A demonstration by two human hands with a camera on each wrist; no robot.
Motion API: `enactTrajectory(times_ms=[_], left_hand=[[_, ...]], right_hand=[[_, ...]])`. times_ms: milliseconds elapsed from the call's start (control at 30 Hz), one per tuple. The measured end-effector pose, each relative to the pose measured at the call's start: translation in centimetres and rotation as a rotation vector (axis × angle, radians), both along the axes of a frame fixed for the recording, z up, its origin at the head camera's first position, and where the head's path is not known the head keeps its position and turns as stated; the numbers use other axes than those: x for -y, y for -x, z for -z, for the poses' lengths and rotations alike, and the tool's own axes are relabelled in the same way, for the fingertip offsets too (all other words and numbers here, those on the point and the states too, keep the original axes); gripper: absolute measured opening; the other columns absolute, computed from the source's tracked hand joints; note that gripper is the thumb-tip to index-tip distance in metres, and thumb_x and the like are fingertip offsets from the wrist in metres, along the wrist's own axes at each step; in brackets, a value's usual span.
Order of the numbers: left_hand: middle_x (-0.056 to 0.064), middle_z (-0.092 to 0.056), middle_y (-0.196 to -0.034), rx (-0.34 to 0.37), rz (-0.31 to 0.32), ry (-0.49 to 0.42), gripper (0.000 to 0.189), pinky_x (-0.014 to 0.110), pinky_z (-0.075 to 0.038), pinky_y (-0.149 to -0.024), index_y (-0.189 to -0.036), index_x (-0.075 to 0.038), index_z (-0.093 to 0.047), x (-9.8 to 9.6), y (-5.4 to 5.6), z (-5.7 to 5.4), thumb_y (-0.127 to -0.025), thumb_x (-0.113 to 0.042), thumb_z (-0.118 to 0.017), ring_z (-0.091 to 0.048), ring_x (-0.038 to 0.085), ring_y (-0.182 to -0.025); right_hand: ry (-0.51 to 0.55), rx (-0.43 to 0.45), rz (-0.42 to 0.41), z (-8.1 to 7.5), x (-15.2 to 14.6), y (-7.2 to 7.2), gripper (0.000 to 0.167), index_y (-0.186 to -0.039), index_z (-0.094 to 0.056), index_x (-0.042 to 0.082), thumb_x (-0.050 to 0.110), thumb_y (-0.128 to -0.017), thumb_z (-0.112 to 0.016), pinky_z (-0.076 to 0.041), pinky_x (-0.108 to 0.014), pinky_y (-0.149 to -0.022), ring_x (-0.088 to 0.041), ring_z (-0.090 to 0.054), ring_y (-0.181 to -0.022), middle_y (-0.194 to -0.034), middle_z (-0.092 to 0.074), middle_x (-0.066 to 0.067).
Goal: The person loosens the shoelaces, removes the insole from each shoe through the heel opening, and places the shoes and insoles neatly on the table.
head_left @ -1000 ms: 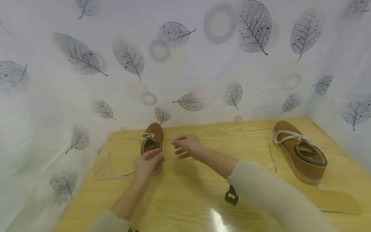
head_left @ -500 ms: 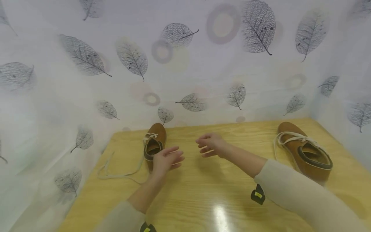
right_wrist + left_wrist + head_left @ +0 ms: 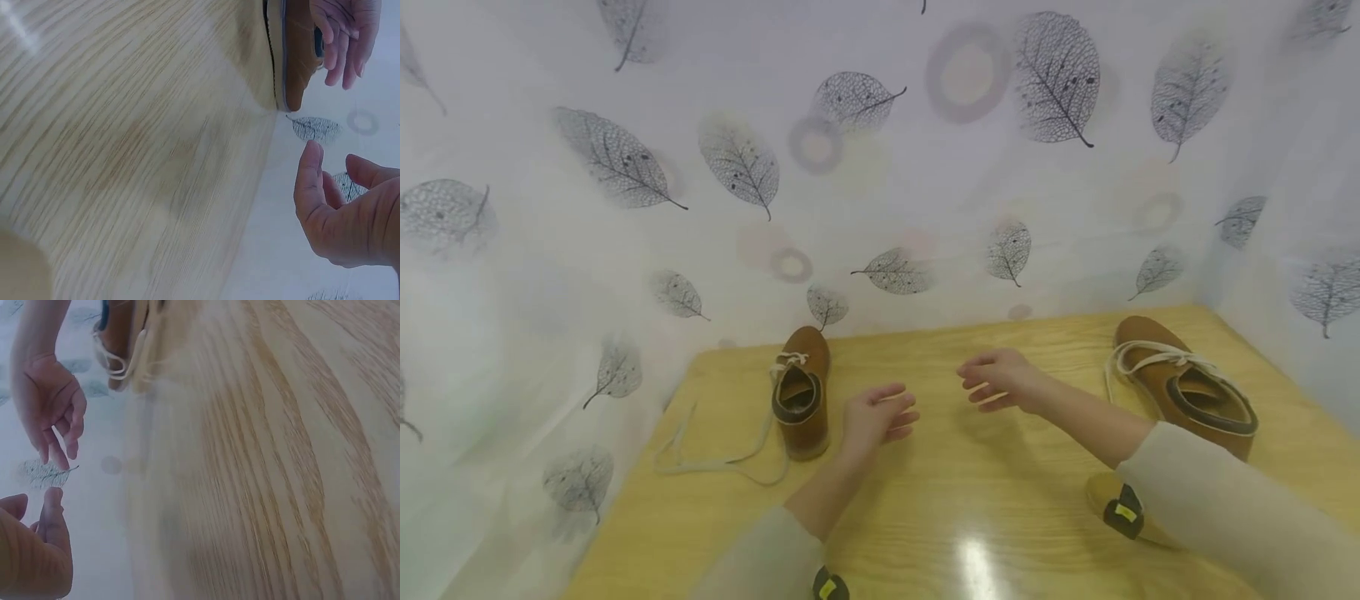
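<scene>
Above the wooden table, my left hand [image 3: 876,421] hovers just right of a brown shoe [image 3: 805,429], its fingers loosely bent and holding nothing. My right hand [image 3: 1003,382] is raised over the table's middle, also empty, with relaxed fingers pointing left. The left shoe stands toe away, with pale laces tied across its front. A second brown shoe [image 3: 1213,417] with a pale lace bow sits at the right, partly behind my right forearm. Both wrist views show the two hands [image 3: 53,406] [image 3: 344,219] facing each other with a gap between them.
A loose pale shoelace [image 3: 722,465] lies curled left of the left shoe. A tan insole [image 3: 1101,492] lies under my right forearm, mostly covered by the sleeve. Behind the wooden table [image 3: 925,500] hangs a white leaf-printed sheet [image 3: 910,183].
Both hands have moved right in the head view. My left hand has left the left shoe, which now shows fully. The insole is now more covered by my right sleeve.
</scene>
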State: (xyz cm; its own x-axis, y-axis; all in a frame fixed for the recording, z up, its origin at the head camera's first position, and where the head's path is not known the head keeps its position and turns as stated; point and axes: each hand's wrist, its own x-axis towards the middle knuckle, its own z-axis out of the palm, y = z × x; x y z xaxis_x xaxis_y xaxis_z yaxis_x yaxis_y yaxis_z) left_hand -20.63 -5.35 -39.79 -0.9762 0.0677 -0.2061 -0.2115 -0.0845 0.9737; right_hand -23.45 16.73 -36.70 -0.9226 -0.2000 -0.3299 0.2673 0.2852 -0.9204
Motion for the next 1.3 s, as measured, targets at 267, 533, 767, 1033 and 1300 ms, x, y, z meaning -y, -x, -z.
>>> enactTrajectory(times_ms=[267,533,767,1033,1300], left_hand=[[0.017,-0.069,-0.107,0.027,0.085,0.006,0.040,0.029,-0.059,-0.069,-0.119,0.002,-0.060,-3.1,-0.1,0.0,-0.085,-0.016,-0.071,-0.071,0.024,-0.084],[0.015,-0.070,-0.104,0.101,0.134,-0.099,0.038,0.032,-0.059,-0.071,-0.119,0.002,-0.061,-7.3,-0.3,-0.4,-0.085,-0.013,-0.071,-0.071,0.027,-0.087],[0.015,-0.071,-0.098,0.157,0.109,-0.151,0.033,0.033,-0.059,-0.069,-0.113,0.001,-0.064,-10.3,-1.0,-0.3,-0.083,-0.009,-0.072,-0.070,0.030,-0.086],[0.015,-0.071,-0.099,0.161,0.211,-0.156,0.035,0.034,-0.059,-0.072,-0.115,0.003,-0.063,-12.5,-1.7,0.4,-0.083,-0.009,-0.071,-0.070,0.031,-0.089],[0.015,-0.069,-0.107,0.151,0.385,-0.185,0.034,0.039,-0.056,-0.083,-0.117,0.004,-0.060,-15.1,-2.5,0.9,-0.087,-0.010,-0.067,-0.067,0.032,-0.099]], right_hand=[[-0.068,-0.002,-0.038,-0.6,-4.1,-1.4,0.047,-0.127,-0.050,-0.007,0.025,-0.094,-0.057,-0.058,-0.039,-0.078,-0.024,-0.067,-0.090,-0.113,-0.060,-0.021],[-0.128,-0.006,-0.045,-1.4,-8.2,-2.6,0.056,-0.136,-0.041,-0.008,0.029,-0.096,-0.055,-0.058,-0.039,-0.080,-0.021,-0.067,-0.092,-0.117,-0.060,-0.023],[-0.185,0.015,-0.078,-2.5,-12.4,-3.2,0.055,-0.137,-0.038,-0.009,0.030,-0.099,-0.049,-0.057,-0.038,-0.082,-0.020,-0.066,-0.095,-0.112,-0.063,-0.015],[-0.237,0.030,-0.036,-3.3,-18.2,-3.9,0.032,-0.119,-0.060,0.005,0.027,-0.099,-0.050,-0.058,-0.035,-0.077,-0.011,-0.067,-0.086,-0.100,-0.068,-0.002],[-0.314,0.043,-0.054,-3.0,-23.1,-4.8,0.045,-0.126,-0.052,-0.006,0.030,-0.101,-0.045,-0.057,-0.034,-0.080,-0.006,-0.066,-0.088,-0.112,-0.067,-0.014]])
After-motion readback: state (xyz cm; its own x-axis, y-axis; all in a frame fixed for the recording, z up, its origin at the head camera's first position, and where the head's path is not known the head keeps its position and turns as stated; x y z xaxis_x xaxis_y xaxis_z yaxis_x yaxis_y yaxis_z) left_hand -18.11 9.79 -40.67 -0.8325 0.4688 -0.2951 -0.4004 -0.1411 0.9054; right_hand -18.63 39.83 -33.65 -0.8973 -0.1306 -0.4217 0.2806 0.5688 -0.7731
